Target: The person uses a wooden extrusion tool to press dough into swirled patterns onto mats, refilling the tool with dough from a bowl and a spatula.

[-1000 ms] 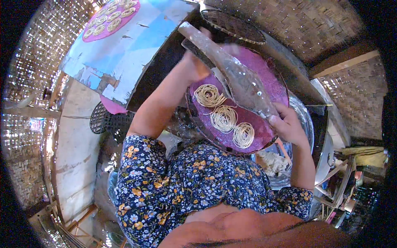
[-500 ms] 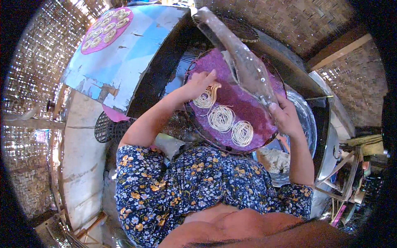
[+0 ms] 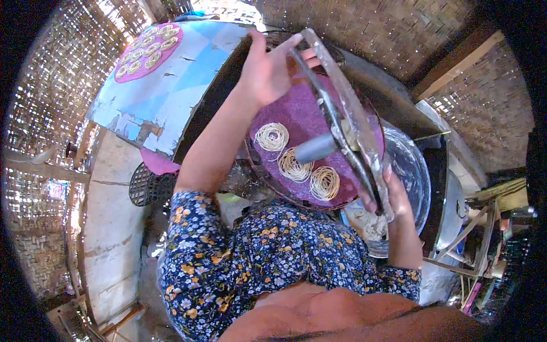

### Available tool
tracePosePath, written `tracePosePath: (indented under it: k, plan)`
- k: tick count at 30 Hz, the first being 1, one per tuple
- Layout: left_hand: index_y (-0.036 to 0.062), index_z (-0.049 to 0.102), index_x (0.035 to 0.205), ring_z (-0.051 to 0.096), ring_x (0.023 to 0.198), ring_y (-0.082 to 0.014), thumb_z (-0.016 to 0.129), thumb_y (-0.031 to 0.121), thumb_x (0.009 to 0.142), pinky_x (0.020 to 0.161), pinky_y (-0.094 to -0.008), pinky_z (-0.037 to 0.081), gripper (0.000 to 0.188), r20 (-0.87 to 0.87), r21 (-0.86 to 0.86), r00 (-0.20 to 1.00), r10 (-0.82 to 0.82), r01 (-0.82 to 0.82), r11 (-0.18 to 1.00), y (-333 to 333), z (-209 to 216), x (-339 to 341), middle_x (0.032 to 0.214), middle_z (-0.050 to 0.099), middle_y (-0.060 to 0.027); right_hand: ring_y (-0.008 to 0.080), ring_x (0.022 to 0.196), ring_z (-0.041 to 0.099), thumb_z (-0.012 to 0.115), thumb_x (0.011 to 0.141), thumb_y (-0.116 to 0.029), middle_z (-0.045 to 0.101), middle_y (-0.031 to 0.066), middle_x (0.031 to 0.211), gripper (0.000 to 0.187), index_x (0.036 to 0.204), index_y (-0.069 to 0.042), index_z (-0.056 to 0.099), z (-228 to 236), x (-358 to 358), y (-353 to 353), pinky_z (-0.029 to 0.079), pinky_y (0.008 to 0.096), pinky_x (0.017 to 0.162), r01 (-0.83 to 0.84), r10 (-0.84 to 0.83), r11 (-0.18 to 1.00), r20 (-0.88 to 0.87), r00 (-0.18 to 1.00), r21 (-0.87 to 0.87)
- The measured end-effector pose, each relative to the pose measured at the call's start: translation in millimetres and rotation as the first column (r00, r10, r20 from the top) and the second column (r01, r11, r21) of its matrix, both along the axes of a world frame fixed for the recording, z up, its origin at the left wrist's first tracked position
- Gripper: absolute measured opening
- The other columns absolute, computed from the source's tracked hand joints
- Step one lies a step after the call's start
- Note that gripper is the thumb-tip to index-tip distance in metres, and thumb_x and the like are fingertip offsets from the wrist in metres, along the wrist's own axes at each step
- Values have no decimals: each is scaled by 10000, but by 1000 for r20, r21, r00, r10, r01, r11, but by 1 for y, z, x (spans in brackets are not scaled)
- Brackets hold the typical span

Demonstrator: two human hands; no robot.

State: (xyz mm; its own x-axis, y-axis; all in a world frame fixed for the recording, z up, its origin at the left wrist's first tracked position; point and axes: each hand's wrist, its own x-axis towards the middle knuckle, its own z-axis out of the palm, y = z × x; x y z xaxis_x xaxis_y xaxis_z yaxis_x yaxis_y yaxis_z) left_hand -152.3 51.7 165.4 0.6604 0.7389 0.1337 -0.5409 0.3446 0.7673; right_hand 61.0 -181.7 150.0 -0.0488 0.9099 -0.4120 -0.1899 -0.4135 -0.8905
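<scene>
My right hand grips the near end of a noodle press, two long flour-dusted bars with a grey metal cylinder pointing left. At the far end, my left hand has its fingers hooked around the bars, the thumb sticking up apart. Below the press lies a round tray lined with purple cloth. Three coiled nests of pale noodles rest along its near left side: one nest uncovered, a second nest partly behind the cylinder, and a third nest nearest me.
To the right stands a large metal basin, with a pale lump of dough near my right wrist. A blue-and-white tabletop at the left carries a pink round cloth with several noodle nests. A black plastic basket sits below it.
My left hand has left the noodle nest and moved up to the press's far end. The press has turned, bringing its cylinder into view over the tray.
</scene>
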Motion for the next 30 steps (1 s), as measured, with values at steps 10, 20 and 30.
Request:
tracePosePath:
  k: [10,20,30]
  plan:
    - [19,360,1209,463,653,-234,108,630,793,714,-405,386,781,511,-227,853,-108,255,940,-4,3,75,652,459,-49,127,400,447,347,768,-628,508,59,578,628,950,-45,493,-8,24,-15,344,237,357,-12,11,1000,120,993,6]
    - [77,339,1242,407,487,-130,264,659,761,619,-350,394,759,540,-228,836,-94,254,940,20,-75,116,507,363,49,110,416,469,452,813,-434,530,35,550,441,749,-19,587,-30,58,3,365,239,380,35,-19,999,591,806,-15]
    - [123,482,1113,356,407,-103,324,641,760,539,-297,371,646,552,-286,828,-94,295,912,-18,-56,115,425,305,58,170,540,537,497,786,-396,575,80,603,433,818,21,611,17,45,-31,433,319,533,37,33,997,787,616,-70]
